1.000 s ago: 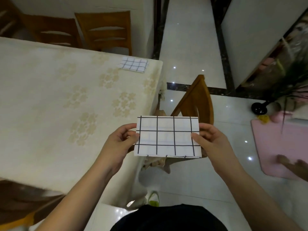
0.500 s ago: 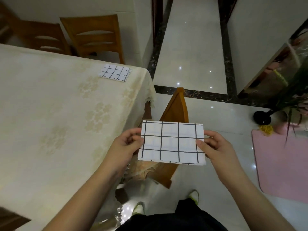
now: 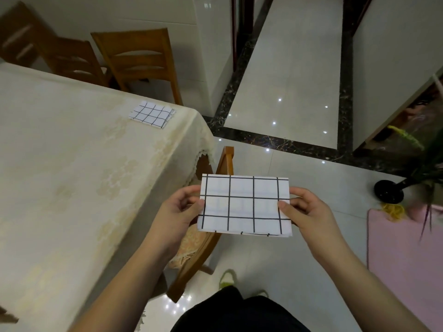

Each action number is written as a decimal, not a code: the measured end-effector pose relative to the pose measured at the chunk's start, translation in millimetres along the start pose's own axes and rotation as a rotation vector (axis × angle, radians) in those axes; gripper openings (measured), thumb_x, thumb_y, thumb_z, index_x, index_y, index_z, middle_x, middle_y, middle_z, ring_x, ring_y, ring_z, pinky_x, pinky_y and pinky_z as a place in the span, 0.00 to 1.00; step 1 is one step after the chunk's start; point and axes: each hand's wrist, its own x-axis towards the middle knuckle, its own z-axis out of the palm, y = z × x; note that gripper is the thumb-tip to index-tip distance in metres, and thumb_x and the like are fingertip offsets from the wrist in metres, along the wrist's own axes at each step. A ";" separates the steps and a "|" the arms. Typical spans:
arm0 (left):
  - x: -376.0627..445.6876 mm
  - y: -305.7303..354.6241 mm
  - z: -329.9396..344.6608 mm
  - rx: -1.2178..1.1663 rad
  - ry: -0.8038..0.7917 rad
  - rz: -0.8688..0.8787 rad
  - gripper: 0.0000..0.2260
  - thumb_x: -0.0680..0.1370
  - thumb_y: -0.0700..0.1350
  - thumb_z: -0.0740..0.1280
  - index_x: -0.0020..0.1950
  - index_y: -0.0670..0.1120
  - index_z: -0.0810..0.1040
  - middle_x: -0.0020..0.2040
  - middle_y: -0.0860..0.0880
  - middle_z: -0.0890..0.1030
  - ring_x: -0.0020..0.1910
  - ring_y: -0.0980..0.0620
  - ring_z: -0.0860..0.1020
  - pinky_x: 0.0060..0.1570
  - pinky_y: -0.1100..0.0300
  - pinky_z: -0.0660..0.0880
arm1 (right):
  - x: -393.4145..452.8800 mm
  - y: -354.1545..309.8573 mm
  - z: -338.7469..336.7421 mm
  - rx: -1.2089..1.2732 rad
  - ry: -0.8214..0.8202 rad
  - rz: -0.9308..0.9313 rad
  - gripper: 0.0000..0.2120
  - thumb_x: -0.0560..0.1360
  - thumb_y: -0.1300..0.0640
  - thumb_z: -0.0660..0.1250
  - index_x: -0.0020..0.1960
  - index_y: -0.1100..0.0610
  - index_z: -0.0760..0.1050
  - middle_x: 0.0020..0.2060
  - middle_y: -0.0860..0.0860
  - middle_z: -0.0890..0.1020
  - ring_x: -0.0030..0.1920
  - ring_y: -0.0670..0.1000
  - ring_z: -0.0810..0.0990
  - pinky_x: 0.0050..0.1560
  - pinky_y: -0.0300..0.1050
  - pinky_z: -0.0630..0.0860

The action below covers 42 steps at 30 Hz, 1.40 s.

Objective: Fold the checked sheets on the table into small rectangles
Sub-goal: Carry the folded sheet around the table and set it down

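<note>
I hold a folded white sheet with a black check pattern (image 3: 244,205) flat in the air, off the table's right edge and above a chair. My left hand (image 3: 178,213) pinches its left edge, thumb on top. My right hand (image 3: 303,212) pinches its right edge the same way. A second folded checked sheet (image 3: 151,114) lies on the cream tablecloth of the table (image 3: 72,164), close to the far right corner.
A wooden chair (image 3: 206,248) with a patterned cushion is tucked under the table's right side, below the held sheet. Two more wooden chairs (image 3: 136,61) stand at the far side. A pink mat (image 3: 405,255) and a black plant stand (image 3: 388,191) sit on the tiled floor to the right.
The view has swung to the right, so the table sits further left in the frame. The sheet stays gripped by both hands and now hangs over the chair and floor.
</note>
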 end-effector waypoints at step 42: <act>359.7 123.6 135.8 -0.264 0.516 -0.072 0.12 0.79 0.36 0.66 0.59 0.48 0.78 0.44 0.46 0.83 0.44 0.48 0.83 0.43 0.57 0.77 | 518.0 -164.6 -2.6 -0.289 -0.588 0.052 0.12 0.75 0.64 0.70 0.56 0.54 0.78 0.40 0.51 0.85 0.44 0.49 0.85 0.42 0.37 0.78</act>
